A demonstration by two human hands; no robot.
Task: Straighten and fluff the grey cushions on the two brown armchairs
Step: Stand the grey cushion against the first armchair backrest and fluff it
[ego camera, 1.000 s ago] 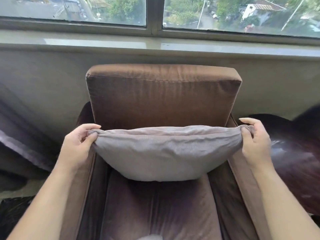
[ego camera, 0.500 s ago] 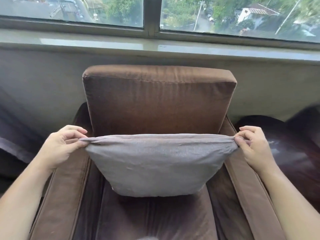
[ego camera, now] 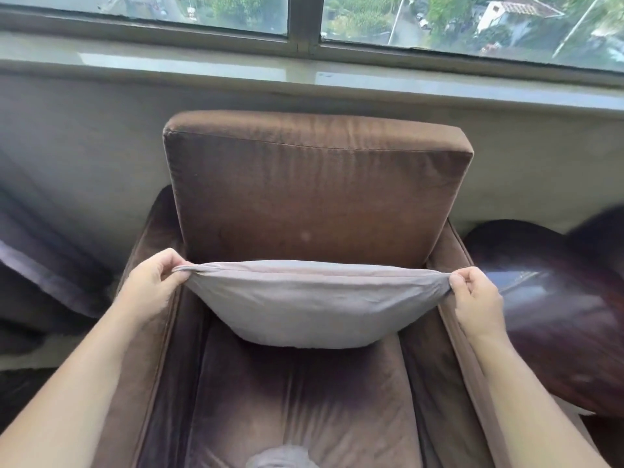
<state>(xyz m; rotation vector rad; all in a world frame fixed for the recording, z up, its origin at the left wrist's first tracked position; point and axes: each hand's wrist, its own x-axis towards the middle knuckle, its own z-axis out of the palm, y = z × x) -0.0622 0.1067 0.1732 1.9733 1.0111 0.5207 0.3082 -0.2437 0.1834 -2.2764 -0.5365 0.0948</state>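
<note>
Cushion (ego camera: pixel 309 307) higher, sagging again.

grey fabric scrap (ego camera: pixel 280 458) cut off below, dark rounded object (ego camera: pixel 553 315) blurred

We see a window (ego camera: pixel 219 10) above a pale sill (ego camera: pixel 202 64), a grey wall (ego camera: pixel 84 136) beneath it, a dark glossy table (ego camera: pixel 557 315) and a purple-grey cloth (ego camera: pixel 44 265).
</note>
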